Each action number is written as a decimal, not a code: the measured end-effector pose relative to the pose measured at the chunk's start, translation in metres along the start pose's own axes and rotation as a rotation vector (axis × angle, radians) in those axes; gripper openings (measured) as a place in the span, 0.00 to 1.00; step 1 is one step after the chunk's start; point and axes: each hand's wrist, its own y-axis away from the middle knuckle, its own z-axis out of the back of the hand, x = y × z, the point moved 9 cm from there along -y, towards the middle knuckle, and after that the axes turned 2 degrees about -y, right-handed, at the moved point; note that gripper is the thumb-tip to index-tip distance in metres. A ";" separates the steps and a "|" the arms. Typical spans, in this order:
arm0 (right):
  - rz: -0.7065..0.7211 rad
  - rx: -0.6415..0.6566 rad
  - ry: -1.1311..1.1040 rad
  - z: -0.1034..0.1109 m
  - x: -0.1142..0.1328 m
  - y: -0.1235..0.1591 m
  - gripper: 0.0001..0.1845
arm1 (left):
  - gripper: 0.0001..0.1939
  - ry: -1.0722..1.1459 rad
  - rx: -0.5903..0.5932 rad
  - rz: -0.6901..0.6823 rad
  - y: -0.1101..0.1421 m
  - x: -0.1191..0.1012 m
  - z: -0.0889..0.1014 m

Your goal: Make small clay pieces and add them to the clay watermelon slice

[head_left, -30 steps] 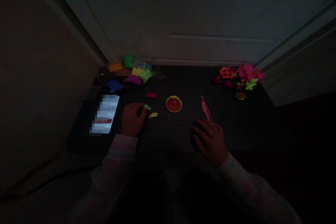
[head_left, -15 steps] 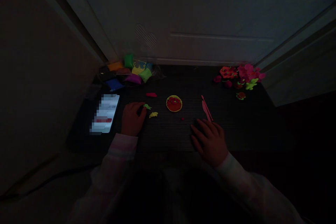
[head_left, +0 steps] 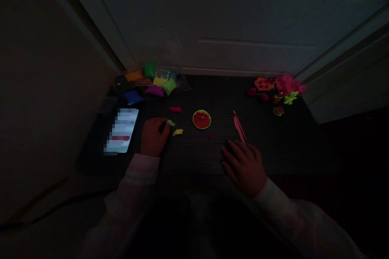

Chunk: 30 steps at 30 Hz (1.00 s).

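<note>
On the dark tabletop, my left hand (head_left: 154,136) is curled, thumb and index fingertips closed at the left end of a small light-green piece of modelling clay (head_left: 171,123). Just right of it lies a ridged yellow clay piece (head_left: 178,132), with a pink-red clay roll (head_left: 175,109) farther back. A round clay tart (head_left: 201,120), red with a yellow rim and small bits on top, sits at the middle. My right hand (head_left: 245,167) rests palm down, fingers spread, holding nothing. Its fingers are near a pink plastic knife (head_left: 238,128) and thin pink stick (head_left: 239,124). A tiny red ball (head_left: 211,137) lies between the hands.
A lit phone (head_left: 123,131) lies at the left. Behind it are several coloured clay packets (head_left: 154,90) in clear wrapping. Pink and red clay flowers (head_left: 287,85) and small clay shapes stand at the back right. A pale panelled door (head_left: 225,24) rises behind the table; light is dim.
My right hand has shifted slightly toward me and to the right, away from the pink knife. The left hand and the clay pieces stay practically in place.
</note>
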 end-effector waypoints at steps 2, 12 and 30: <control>-0.007 -0.014 -0.048 0.001 -0.002 0.001 0.17 | 0.14 0.013 -0.021 0.003 0.000 0.001 0.001; -0.240 -0.049 -1.154 0.023 -0.007 -0.005 0.17 | 0.09 0.463 -0.022 0.021 0.021 -0.049 0.029; 0.166 -0.280 -0.476 0.074 0.049 -0.015 0.30 | 0.05 1.203 0.456 0.453 0.063 -0.102 0.002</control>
